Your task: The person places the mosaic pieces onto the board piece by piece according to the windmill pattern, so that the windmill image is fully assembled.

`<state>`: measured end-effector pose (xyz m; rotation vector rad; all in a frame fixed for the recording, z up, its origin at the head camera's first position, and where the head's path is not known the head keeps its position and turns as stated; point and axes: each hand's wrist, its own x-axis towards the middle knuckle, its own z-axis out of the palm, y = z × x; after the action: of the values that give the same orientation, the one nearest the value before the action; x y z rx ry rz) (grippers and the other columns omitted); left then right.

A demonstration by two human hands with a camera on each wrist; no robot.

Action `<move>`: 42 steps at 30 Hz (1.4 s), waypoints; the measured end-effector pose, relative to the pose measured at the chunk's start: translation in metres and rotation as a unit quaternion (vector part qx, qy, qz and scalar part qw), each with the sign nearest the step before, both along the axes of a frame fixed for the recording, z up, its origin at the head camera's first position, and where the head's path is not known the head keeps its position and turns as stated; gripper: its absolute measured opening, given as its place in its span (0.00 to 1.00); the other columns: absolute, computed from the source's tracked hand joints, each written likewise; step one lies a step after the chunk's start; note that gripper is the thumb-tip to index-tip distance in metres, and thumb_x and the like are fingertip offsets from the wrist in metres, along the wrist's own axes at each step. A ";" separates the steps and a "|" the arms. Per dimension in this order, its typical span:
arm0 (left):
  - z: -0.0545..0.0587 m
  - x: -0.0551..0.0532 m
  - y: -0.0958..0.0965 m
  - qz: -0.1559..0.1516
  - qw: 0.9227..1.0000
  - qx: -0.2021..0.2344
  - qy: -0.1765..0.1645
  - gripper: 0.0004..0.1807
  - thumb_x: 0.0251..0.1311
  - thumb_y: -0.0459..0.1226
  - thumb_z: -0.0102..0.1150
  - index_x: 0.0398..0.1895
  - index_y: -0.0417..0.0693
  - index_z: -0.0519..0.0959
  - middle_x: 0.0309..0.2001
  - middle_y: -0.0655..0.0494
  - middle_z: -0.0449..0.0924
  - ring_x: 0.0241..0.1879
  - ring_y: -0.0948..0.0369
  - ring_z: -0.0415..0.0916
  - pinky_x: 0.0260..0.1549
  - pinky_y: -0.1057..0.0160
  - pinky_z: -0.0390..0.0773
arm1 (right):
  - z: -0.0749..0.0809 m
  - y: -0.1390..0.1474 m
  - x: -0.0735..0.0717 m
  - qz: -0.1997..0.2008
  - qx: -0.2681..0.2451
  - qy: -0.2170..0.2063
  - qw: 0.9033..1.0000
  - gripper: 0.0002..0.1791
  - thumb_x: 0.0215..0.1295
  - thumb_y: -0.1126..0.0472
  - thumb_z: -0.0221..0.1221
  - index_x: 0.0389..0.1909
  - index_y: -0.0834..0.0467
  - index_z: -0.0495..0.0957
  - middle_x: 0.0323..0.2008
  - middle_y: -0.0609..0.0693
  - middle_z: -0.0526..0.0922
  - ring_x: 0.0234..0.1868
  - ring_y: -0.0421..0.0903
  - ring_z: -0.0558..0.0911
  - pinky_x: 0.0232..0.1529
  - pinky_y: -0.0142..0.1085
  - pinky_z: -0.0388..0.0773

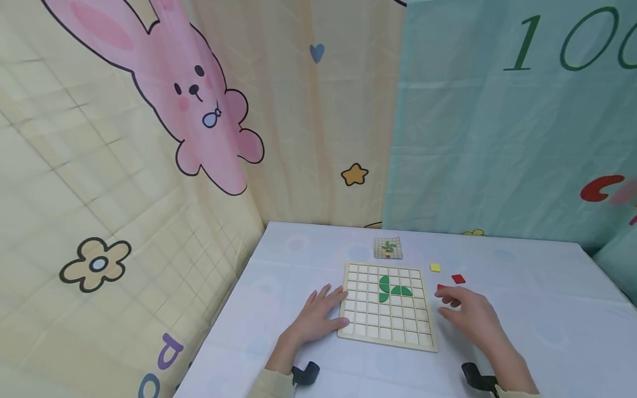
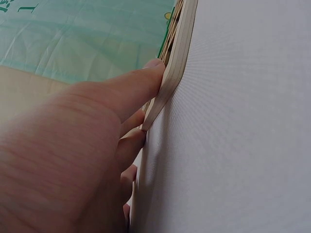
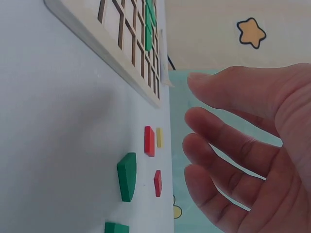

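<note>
Below hung cloths, a white surface (image 1: pixel 303 251) fills the corner. Beige cloth (image 1: pixel 293 127) lines the left and the back, printed with a pink rabbit (image 1: pixel 166 72), a flower (image 1: pixel 98 264) and a star (image 1: pixel 355 174); teal cloth (image 1: pixel 463 138) hangs to the right, with large green numerals across its top.

From the near side, the person's two forearms reach in, each with a black mount at the wrist. The left hand (image 1: pixel 316 316) lies along the board's left edge, fingers spread and thumb touching the rim, its grip not closed round anything. The right hand (image 1: pixel 468 312) hovers just beside the board's right edge, fingers loosely bent and thumb apart from them, its grip slack and without a piece.

Between the hands, the gridded board (image 1: pixel 365 319) lies flat. Green pieces (image 1: pixel 385 284) sit in cells of its farther half. Just past its far edge lies a small patterned card (image 1: pixel 388 248). Right of the board rest a yellow square (image 1: pixel 435 267) and two red pieces (image 1: pixel 458 278); the right wrist view shows two loose green pieces (image 3: pixel 127 177) there too.
</note>
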<state>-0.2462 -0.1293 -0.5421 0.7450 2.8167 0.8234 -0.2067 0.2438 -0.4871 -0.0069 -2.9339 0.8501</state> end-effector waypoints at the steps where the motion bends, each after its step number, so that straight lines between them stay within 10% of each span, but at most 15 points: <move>1: 0.000 0.000 0.000 0.001 1.000 -0.001 -0.001 0.38 0.66 0.60 0.55 0.77 0.61 0.62 0.77 0.63 0.56 0.79 0.53 0.40 0.75 0.42 0.38 | 0.000 0.002 0.001 -0.003 0.000 -0.002 1.000 0.21 0.55 0.61 0.74 0.51 0.58 0.84 0.40 0.52 0.85 0.44 0.54 0.80 0.37 0.45 0.83; 42: 0.004 0.001 0.000 -0.001 1.000 0.004 -0.002 0.39 0.66 0.59 0.56 0.77 0.60 0.63 0.77 0.63 0.57 0.79 0.53 0.41 0.75 0.42 0.39 | -0.025 0.034 0.000 -0.032 0.026 -0.076 0.996 0.21 0.52 0.61 0.75 0.48 0.64 0.85 0.37 0.51 0.82 0.38 0.48 0.79 0.42 0.50 0.82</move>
<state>-0.2450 -0.1291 -0.5386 0.7461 2.8099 0.8351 -0.2063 0.2778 -0.5123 -0.1698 -3.0765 0.7982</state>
